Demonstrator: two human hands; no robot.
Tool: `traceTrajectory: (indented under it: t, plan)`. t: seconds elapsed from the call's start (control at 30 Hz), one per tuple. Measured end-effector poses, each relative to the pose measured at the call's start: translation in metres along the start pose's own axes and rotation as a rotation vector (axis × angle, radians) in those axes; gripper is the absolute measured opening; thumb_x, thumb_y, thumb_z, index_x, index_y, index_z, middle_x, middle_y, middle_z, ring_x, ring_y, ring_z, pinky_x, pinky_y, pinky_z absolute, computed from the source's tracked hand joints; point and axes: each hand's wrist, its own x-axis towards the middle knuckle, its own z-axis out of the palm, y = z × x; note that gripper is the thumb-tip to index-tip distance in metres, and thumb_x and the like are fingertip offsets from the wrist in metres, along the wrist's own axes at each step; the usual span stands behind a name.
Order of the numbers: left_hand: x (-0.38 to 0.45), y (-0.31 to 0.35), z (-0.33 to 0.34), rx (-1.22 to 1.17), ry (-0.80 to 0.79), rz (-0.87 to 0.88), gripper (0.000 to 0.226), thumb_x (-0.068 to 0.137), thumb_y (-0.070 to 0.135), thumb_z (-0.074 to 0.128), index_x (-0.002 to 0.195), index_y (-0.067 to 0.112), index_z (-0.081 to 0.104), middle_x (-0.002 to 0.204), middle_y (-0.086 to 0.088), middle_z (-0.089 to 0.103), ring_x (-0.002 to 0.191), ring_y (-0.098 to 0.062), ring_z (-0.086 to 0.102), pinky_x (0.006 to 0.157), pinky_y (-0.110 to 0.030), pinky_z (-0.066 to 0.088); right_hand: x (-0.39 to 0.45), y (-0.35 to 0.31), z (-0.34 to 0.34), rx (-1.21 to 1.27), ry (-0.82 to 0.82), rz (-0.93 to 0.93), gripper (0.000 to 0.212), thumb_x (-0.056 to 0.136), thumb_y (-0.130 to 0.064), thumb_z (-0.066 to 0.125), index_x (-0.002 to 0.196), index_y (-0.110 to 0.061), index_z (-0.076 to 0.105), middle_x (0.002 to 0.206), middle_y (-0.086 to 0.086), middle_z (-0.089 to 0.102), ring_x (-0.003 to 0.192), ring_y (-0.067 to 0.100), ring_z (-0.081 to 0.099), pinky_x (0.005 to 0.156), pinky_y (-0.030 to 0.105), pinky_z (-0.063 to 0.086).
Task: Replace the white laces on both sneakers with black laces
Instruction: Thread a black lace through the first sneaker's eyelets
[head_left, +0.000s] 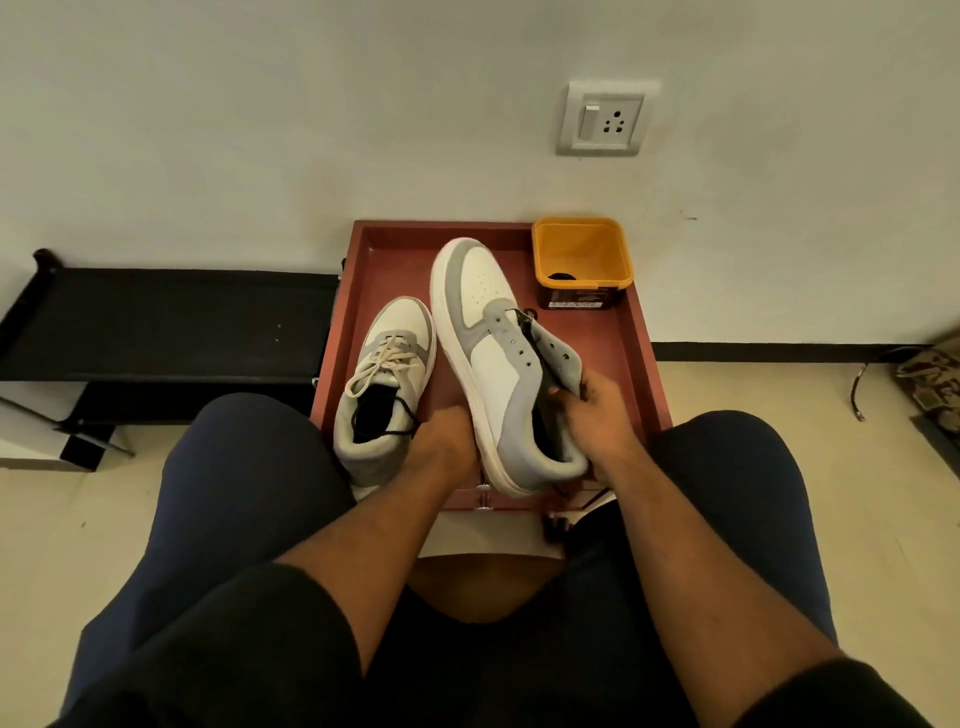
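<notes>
Two grey-and-white sneakers lie on a red-brown tray. The left sneaker stands upright with its white lace tied, and a black lace trails across its opening. The right sneaker is tipped on its side, its eyelets bare, with a black lace end near the top eyelets. My right hand grips this sneaker's tongue and eyelet flap. My left hand sits between the two sneakers against the tilted sole, holding the black lace's other end; its fingers are hidden.
An orange tub with something black inside stands in the tray's far right corner. A black shoe rack sits to the left against the white wall. My knees flank the tray's near edge.
</notes>
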Motion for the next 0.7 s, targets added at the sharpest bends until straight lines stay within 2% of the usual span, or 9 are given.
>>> traceTrajectory:
  t: [0.07, 0.13, 0.2, 0.27, 0.33, 0.37, 0.47, 0.6, 0.7]
  plan:
    - [0.010, 0.002, -0.006, -0.440, -0.014, -0.088, 0.015, 0.093, 0.013, 0.049, 0.098, 0.010, 0.063, 0.100, -0.023, 0.068, 0.086, -0.040, 0.068, 0.073, -0.047, 0.059, 0.001, -0.006, -0.005, 0.106, -0.053, 0.038, 0.021, 0.093, -0.005, 0.059, 0.109, -0.015, 0.068, 0.096, 0.002, 0.074, 0.092, 0.018, 0.070, 0.076, 0.031, 0.056]
    - [0.018, 0.010, -0.020, -1.001, -0.027, -0.260, 0.021, 0.099, 0.025, 0.046, 0.096, 0.014, 0.064, 0.109, -0.020, 0.068, 0.093, -0.035, 0.066, 0.079, -0.046, 0.058, 0.002, -0.008, -0.010, 0.160, -0.104, 0.082, 0.021, 0.092, -0.006, 0.061, 0.111, -0.012, 0.068, 0.100, 0.009, 0.074, 0.095, 0.026, 0.070, 0.083, 0.042, 0.057]
    - [0.025, 0.014, -0.052, -1.225, -0.008, -0.325, 0.030, 0.103, 0.026, 0.040, 0.118, 0.009, 0.061, 0.119, -0.015, 0.065, 0.103, -0.031, 0.064, 0.065, -0.032, 0.057, 0.002, -0.007, -0.014, 0.164, -0.153, 0.128, 0.021, 0.092, -0.005, 0.060, 0.112, -0.008, 0.067, 0.102, 0.015, 0.072, 0.096, 0.031, 0.069, 0.087, 0.045, 0.056]
    - [0.036, 0.009, -0.093, -1.396, 0.036, -0.347, 0.032, 0.104, 0.020, 0.040, 0.128, 0.005, 0.055, 0.124, -0.017, 0.062, 0.105, -0.032, 0.063, 0.059, -0.031, 0.052, 0.001, -0.004, -0.016, 0.134, -0.223, 0.149, 0.022, 0.091, -0.004, 0.061, 0.112, -0.007, 0.067, 0.102, 0.016, 0.072, 0.097, 0.033, 0.068, 0.088, 0.046, 0.055]
    - [0.042, 0.000, -0.137, -1.487, 0.095, -0.347, 0.022, 0.101, 0.015, 0.047, 0.116, 0.006, 0.060, 0.101, -0.015, 0.068, 0.081, -0.029, 0.068, 0.058, -0.036, 0.054, -0.001, -0.003, -0.015, 0.112, -0.294, 0.169, 0.020, 0.090, -0.003, 0.062, 0.109, -0.007, 0.069, 0.099, 0.014, 0.073, 0.095, 0.031, 0.068, 0.086, 0.043, 0.055]
    - [0.045, -0.004, -0.155, -1.503, 0.113, -0.290, 0.019, 0.102, 0.016, 0.045, 0.113, 0.009, 0.058, 0.094, -0.013, 0.069, 0.078, -0.027, 0.070, 0.060, -0.038, 0.056, -0.001, -0.004, -0.015, 0.094, -0.316, 0.186, 0.020, 0.090, -0.003, 0.062, 0.108, -0.008, 0.069, 0.098, 0.013, 0.073, 0.092, 0.029, 0.069, 0.083, 0.041, 0.055]
    - [0.036, -0.004, -0.192, -1.440, 0.191, -0.055, 0.026, 0.107, 0.023, 0.030, 0.091, 0.017, 0.049, 0.105, -0.012, 0.070, 0.100, -0.026, 0.070, 0.083, -0.040, 0.056, -0.003, -0.004, -0.013, -0.028, -0.316, 0.197, 0.021, 0.090, -0.001, 0.061, 0.106, -0.013, 0.069, 0.091, 0.008, 0.073, 0.082, 0.019, 0.070, 0.069, 0.028, 0.056]
    - [-0.002, 0.006, -0.190, -1.294, 0.345, 0.144, 0.025, 0.106, 0.024, 0.036, 0.086, 0.019, 0.051, 0.109, -0.013, 0.071, 0.098, -0.025, 0.071, 0.083, -0.036, 0.058, 0.002, -0.001, -0.012, -0.100, -0.143, 0.139, 0.021, 0.091, -0.002, 0.060, 0.091, -0.021, 0.070, 0.085, 0.002, 0.071, 0.080, 0.019, 0.067, 0.066, 0.027, 0.052]
    - [-0.024, 0.014, -0.146, -1.342, 0.392, 0.107, 0.021, 0.105, 0.022, 0.040, 0.087, 0.020, 0.051, 0.101, -0.011, 0.072, 0.090, -0.026, 0.072, 0.076, -0.037, 0.059, 0.012, 0.004, -0.018, -0.132, 0.079, 0.132, 0.019, 0.089, -0.009, 0.064, 0.080, -0.026, 0.069, 0.081, -0.001, 0.070, 0.081, 0.020, 0.066, 0.072, 0.033, 0.055]
